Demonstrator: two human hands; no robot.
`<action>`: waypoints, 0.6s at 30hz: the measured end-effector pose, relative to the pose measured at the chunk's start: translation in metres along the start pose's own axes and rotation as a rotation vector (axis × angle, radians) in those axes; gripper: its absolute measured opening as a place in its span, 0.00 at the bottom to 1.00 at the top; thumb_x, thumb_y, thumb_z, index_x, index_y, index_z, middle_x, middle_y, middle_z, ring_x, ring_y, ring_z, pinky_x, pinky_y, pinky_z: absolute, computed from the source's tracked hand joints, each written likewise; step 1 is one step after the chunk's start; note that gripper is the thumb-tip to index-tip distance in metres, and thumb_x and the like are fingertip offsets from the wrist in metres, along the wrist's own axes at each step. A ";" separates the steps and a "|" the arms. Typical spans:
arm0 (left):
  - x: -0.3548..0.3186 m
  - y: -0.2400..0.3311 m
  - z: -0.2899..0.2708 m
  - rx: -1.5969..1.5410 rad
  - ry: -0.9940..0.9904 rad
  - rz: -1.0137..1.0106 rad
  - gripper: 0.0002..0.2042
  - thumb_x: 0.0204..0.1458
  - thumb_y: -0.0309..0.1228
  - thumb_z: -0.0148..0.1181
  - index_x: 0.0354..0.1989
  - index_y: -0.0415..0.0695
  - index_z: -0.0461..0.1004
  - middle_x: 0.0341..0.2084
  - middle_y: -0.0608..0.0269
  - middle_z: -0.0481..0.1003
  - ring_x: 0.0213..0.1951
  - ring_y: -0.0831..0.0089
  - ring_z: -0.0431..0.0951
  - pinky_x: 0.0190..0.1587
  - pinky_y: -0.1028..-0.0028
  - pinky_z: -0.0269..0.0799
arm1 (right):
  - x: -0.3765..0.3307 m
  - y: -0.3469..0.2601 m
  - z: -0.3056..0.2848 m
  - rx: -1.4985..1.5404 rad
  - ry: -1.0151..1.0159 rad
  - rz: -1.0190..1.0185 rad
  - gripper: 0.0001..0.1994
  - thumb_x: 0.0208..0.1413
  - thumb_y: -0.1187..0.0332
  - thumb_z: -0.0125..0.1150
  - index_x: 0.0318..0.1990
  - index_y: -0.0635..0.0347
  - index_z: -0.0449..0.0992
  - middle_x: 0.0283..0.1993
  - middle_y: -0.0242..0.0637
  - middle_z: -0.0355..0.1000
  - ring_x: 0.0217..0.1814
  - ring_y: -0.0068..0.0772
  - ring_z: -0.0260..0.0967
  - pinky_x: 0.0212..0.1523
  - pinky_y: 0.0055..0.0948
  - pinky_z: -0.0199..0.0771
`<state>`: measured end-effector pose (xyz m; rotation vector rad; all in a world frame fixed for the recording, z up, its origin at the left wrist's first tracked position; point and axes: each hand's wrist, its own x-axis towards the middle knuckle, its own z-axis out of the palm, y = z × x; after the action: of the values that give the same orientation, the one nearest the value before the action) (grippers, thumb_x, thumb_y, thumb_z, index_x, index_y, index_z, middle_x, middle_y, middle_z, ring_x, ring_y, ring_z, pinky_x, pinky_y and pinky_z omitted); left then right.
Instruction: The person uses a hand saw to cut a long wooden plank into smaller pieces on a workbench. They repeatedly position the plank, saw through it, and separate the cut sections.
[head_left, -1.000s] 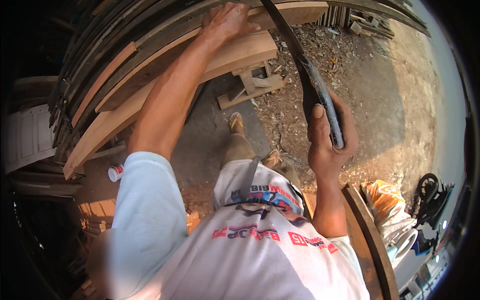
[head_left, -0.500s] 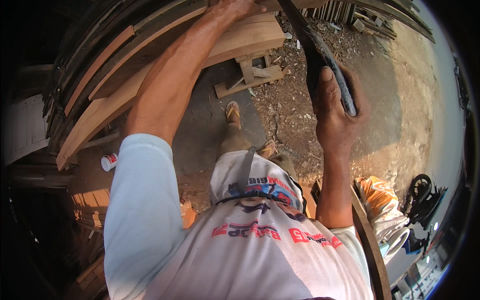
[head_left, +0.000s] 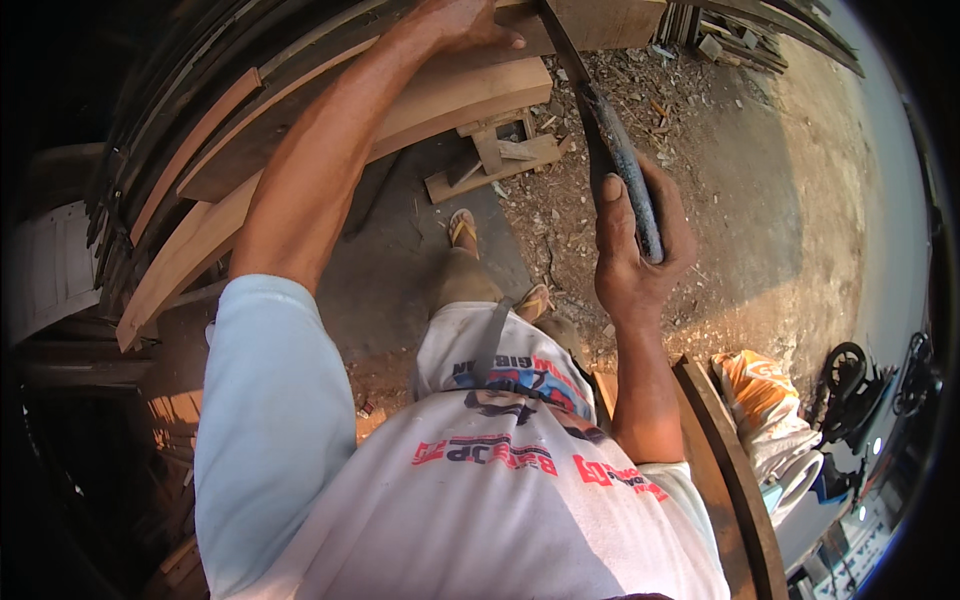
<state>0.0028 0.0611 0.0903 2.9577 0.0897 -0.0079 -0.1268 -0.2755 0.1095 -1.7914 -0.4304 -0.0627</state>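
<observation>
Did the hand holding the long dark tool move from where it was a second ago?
Yes. The right hand with the dark tool has come closer to the wooden plank that the left hand rests on.

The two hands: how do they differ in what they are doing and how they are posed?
The left hand lies fairly flat on top of a curved wooden plank, arm stretched far forward; the right hand is closed in a fist around the dark handle of a long blade, held nearer the body. Both are bare.
</observation>
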 end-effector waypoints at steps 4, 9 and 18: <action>0.016 -0.004 -0.008 -0.044 -0.114 -0.021 0.33 0.45 0.59 0.79 0.35 0.32 0.87 0.31 0.38 0.84 0.35 0.46 0.85 0.40 0.47 0.79 | 0.000 0.037 0.017 0.030 -0.018 0.006 0.20 0.72 0.65 0.68 0.65 0.68 0.78 0.47 0.38 0.83 0.44 0.22 0.79 0.46 0.24 0.79; 0.023 -0.008 -0.004 -0.068 -0.079 -0.049 0.33 0.44 0.57 0.79 0.34 0.31 0.87 0.27 0.39 0.83 0.31 0.50 0.83 0.37 0.48 0.77 | 0.000 0.078 0.031 0.079 -0.002 -0.056 0.24 0.72 0.62 0.69 0.68 0.68 0.77 0.51 0.40 0.81 0.45 0.23 0.77 0.48 0.26 0.78; 0.025 -0.018 -0.017 -0.138 -0.233 -0.122 0.31 0.46 0.56 0.79 0.38 0.34 0.87 0.31 0.41 0.85 0.35 0.48 0.85 0.41 0.48 0.79 | -0.020 0.082 0.016 0.080 -0.038 0.024 0.25 0.74 0.61 0.66 0.70 0.70 0.76 0.54 0.46 0.83 0.50 0.32 0.80 0.54 0.32 0.80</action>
<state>0.0265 0.0836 0.1033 2.7851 0.2287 -0.3469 -0.1223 -0.2820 0.0239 -1.7212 -0.4326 0.0058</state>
